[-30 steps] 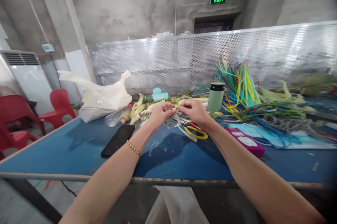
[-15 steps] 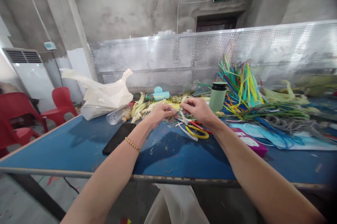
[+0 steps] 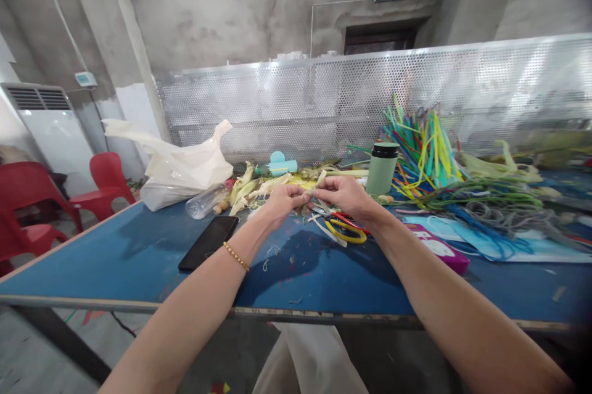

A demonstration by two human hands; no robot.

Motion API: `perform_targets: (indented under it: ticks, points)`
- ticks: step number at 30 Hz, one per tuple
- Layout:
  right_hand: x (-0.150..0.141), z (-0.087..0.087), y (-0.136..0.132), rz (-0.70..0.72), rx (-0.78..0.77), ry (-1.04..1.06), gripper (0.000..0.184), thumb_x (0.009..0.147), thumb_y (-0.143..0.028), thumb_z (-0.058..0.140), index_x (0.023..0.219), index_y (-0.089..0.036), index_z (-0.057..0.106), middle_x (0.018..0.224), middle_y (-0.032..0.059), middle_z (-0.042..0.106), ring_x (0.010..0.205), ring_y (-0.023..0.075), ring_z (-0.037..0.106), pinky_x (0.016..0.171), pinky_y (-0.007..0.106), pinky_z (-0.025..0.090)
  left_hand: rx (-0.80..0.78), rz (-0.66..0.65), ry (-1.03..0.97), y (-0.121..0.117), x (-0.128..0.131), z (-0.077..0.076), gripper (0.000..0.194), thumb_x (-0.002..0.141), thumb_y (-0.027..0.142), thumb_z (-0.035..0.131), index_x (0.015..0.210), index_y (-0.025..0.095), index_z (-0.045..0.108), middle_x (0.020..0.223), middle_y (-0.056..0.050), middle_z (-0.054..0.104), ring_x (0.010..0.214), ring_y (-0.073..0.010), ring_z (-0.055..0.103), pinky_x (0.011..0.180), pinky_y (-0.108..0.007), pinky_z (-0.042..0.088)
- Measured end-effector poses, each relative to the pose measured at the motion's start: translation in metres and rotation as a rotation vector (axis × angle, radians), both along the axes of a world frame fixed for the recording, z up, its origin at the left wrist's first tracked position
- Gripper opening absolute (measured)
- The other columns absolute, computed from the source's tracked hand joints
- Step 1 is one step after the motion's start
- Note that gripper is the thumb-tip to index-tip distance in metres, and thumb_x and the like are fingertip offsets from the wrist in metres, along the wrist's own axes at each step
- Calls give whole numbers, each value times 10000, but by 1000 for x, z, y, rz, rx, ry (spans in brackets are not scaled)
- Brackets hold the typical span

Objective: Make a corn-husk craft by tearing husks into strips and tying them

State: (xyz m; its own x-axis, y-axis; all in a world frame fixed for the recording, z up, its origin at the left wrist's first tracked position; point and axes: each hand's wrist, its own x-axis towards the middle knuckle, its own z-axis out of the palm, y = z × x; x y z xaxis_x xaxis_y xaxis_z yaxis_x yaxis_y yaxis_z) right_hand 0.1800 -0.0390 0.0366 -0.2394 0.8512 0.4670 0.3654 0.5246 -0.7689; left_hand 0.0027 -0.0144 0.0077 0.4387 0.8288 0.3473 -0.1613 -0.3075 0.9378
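Note:
My left hand (image 3: 285, 200) and my right hand (image 3: 345, 192) meet over the middle of the table, fingertips pinched close together. Between them is a small pale strip of corn husk (image 3: 320, 179), its end sticking up by my right fingers; the rest is hidden by the fingers. Just below my right hand lie scissors with yellow handles (image 3: 346, 232), beside a red-handled tool (image 3: 348, 220) that is partly covered. More dry corn husks (image 3: 245, 189) are heaped to the left of and behind my hands.
A black phone (image 3: 208, 243), clear plastic bottle (image 3: 203, 203) and white plastic bag (image 3: 185, 166) are on the left. At right are a green tumbler (image 3: 382, 169), colourful pipe cleaners (image 3: 430, 153), coiled cords (image 3: 494, 215), a purple packet (image 3: 441, 249) and blue masks (image 3: 522, 247). A perforated metal panel (image 3: 259, 110) stands behind.
My hands have come together, the right one moving slightly left, so the fingertips now meet. The husk strip's end shows upright by the right fingers.

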Motion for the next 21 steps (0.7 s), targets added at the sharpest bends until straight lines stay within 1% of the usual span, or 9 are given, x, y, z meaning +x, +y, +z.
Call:
perform_targets:
  ticks: [3,5,6,8,10,12,14,18,21]
  points:
    - [0,3,-4,42,-54,12,354,688,-484,713,631,-155,594,574,-2,553,534,104,447,518,257,320,-32,-53,-19,0,0,-1,338,640,392,831,714,99,680,681,-74,682,575,-108,556,577,-245,387]
    - [1,3,-4,18,-47,-17,347,680,-477,714,624,-157,591,570,-7,542,536,104,439,521,258,316,-42,-76,10,0,0,0,353,646,408,825,725,99,671,697,-76,683,570,-103,550,573,-246,394]
    - [2,2,-2,-8,-29,-42,346,674,-473,716,613,-158,586,564,-13,528,537,103,429,521,259,308,-34,-64,42,0,-1,1,353,651,406,823,742,100,673,705,-73,682,568,-99,543,570,-245,396]
    - [4,0,1,-48,12,-94,337,673,-460,711,599,-158,581,561,-20,505,546,104,417,528,262,296,10,25,130,-1,-2,3,332,665,386,817,773,103,681,691,-55,671,569,-98,535,559,-239,393]
    - [5,-1,4,-59,39,-134,323,687,-448,692,599,-158,580,570,-21,498,559,107,418,538,265,295,83,135,205,-2,-4,6,270,700,351,791,744,109,680,637,-34,644,570,-102,536,550,-232,384]
    - [7,-2,6,-50,51,-178,304,700,-431,671,601,-160,578,573,-22,495,565,109,419,543,267,295,128,170,228,-2,-5,8,216,744,307,746,690,112,668,595,-26,627,561,-103,540,552,-230,386]
    - [8,-1,6,-27,59,-233,283,710,-411,654,601,-160,577,572,-22,497,568,111,420,543,267,294,123,135,208,-3,-6,10,171,768,260,708,691,112,671,606,-29,641,561,-103,555,564,-232,403]
    - [11,0,6,63,27,-352,233,726,-371,633,633,-159,603,581,-18,518,573,117,435,544,267,297,85,83,182,-4,-8,13,125,765,215,705,713,106,675,646,-39,666,568,-96,573,568,-224,413]
    - [13,-1,8,31,13,-321,240,720,-371,639,614,-166,576,571,-27,499,559,109,416,541,266,293,-15,63,154,-5,-10,14,171,790,257,706,720,110,655,701,-49,681,576,-94,591,577,-229,430]
